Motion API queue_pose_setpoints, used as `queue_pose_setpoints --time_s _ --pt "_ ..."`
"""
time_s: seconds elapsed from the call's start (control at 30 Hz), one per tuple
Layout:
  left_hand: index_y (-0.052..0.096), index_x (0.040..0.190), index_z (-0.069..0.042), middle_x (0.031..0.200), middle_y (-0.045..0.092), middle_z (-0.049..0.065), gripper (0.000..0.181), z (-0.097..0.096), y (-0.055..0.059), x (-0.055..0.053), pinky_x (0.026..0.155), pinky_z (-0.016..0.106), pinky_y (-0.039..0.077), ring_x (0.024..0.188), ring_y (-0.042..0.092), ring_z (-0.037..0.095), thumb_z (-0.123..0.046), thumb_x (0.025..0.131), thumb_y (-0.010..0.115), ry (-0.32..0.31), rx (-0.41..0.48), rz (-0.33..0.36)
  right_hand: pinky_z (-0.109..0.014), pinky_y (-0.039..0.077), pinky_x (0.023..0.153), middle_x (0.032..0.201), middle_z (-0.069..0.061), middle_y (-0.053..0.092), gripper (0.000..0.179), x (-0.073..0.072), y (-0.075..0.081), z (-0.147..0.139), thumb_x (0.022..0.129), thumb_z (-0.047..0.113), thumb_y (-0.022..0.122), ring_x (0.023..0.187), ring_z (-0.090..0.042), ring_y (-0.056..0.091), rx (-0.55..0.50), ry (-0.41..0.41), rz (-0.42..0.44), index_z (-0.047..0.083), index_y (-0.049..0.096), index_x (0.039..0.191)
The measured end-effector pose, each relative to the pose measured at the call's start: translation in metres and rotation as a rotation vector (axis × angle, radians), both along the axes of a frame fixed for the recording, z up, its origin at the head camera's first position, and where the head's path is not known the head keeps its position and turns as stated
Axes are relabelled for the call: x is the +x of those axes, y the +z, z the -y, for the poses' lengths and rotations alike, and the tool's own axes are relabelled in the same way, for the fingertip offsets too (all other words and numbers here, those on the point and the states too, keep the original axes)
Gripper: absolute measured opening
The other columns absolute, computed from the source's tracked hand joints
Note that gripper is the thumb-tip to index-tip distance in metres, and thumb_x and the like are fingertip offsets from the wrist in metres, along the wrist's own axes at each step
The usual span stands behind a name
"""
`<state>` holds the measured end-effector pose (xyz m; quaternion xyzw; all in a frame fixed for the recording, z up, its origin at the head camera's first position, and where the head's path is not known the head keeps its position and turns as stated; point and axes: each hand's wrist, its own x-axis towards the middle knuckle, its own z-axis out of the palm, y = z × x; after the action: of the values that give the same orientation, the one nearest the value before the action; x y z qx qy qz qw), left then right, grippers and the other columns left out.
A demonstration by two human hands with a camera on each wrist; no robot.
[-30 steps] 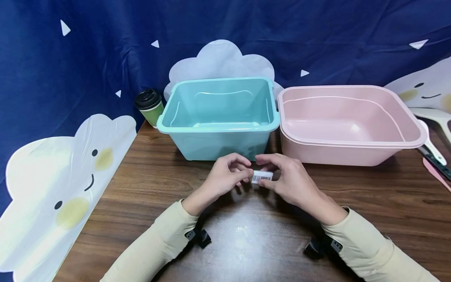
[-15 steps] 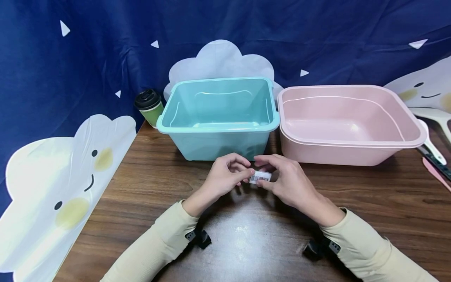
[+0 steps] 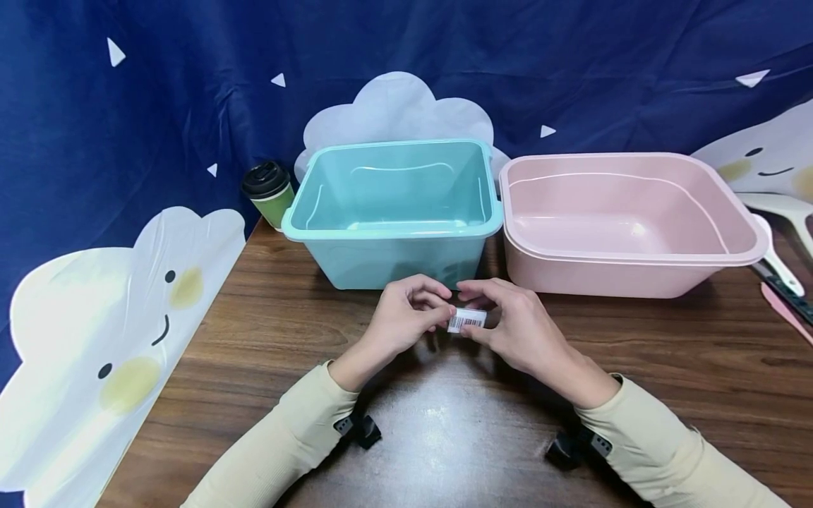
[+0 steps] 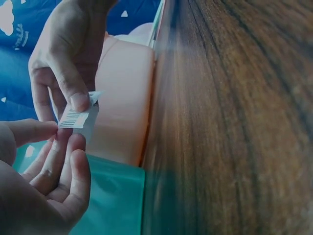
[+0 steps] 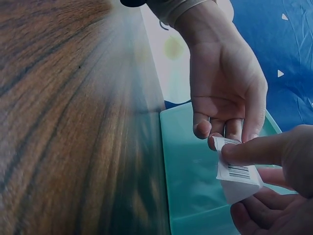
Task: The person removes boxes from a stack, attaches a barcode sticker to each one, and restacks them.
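Note:
A small white box (image 3: 456,324) with a barcode on its face is held between both hands, just in front of the teal bin. My left hand (image 3: 404,316) pinches its left end between thumb and fingertips. From the other side my right hand (image 3: 522,323) grips it, thumb pressed over the barcode and fingers behind. In the right wrist view the white box (image 5: 240,190) shows a plain side below the barcode, and the barcode label's end sticks out past an edge. The left wrist view has the left thumb tip right at the label's corner; the fingers partly cover the box.
The teal bin (image 3: 394,264) stands behind the hands, with a pink basin (image 3: 603,276) to its right. A green cup with a black lid (image 3: 269,194) is at the table's left back corner. White-handled and pink utensils (image 3: 787,271) lie at the far right.
The box and my right hand have shifted slightly to the left, and the box's tilt has changed a little. My left hand stays nearly in place at its left end.

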<state>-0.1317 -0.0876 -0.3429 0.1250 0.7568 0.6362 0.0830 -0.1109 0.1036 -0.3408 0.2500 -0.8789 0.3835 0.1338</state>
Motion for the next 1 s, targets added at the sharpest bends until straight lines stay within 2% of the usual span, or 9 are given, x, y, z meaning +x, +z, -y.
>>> queue_pose_setpoints --time_s 0.2,0.5,0.73,1.0 --pt "0.067 0.102 0.007 0.086 0.075 0.021 0.019 0.000 0.001 0.000 0.061 0.029 0.056 0.062 0.062 0.008 0.006 0.084 0.071 0.005 0.002 -0.011 -0.040 0.059 0.077 0.103 -0.008 0.073 0.051 0.000 0.000 -0.002 0.071 0.006 0.090 0.089 -0.020 0.071 0.004 -0.006 0.040 0.002 0.071 0.118" --pt "0.068 0.103 0.006 0.087 0.076 0.020 0.020 0.001 0.001 -0.001 0.060 0.024 0.055 0.063 0.062 0.008 0.005 0.084 0.071 0.026 -0.002 -0.017 -0.046 0.057 0.082 0.112 -0.010 0.074 0.041 -0.005 0.005 -0.010 0.080 0.014 0.085 0.097 -0.024 0.071 0.013 -0.026 0.100 0.004 0.072 0.118" --pt "0.068 0.102 0.006 0.087 0.076 0.019 0.019 0.002 0.001 0.000 0.060 0.026 0.055 0.063 0.062 0.007 0.006 0.083 0.071 0.021 0.007 -0.028 -0.040 0.056 0.078 0.108 -0.010 0.075 0.041 -0.010 0.006 -0.015 0.079 0.016 0.086 0.094 -0.023 0.069 0.047 -0.035 0.157 0.004 0.074 0.116" --pt "0.067 0.104 0.008 0.088 0.075 0.022 0.020 0.002 0.000 -0.001 0.060 0.026 0.055 0.064 0.062 0.009 0.007 0.085 0.070 0.005 0.012 -0.026 -0.035 0.057 0.074 0.104 -0.009 0.074 0.035 -0.012 0.006 -0.016 0.080 0.014 0.085 0.090 -0.020 0.067 0.038 -0.026 0.148 0.005 0.075 0.112"
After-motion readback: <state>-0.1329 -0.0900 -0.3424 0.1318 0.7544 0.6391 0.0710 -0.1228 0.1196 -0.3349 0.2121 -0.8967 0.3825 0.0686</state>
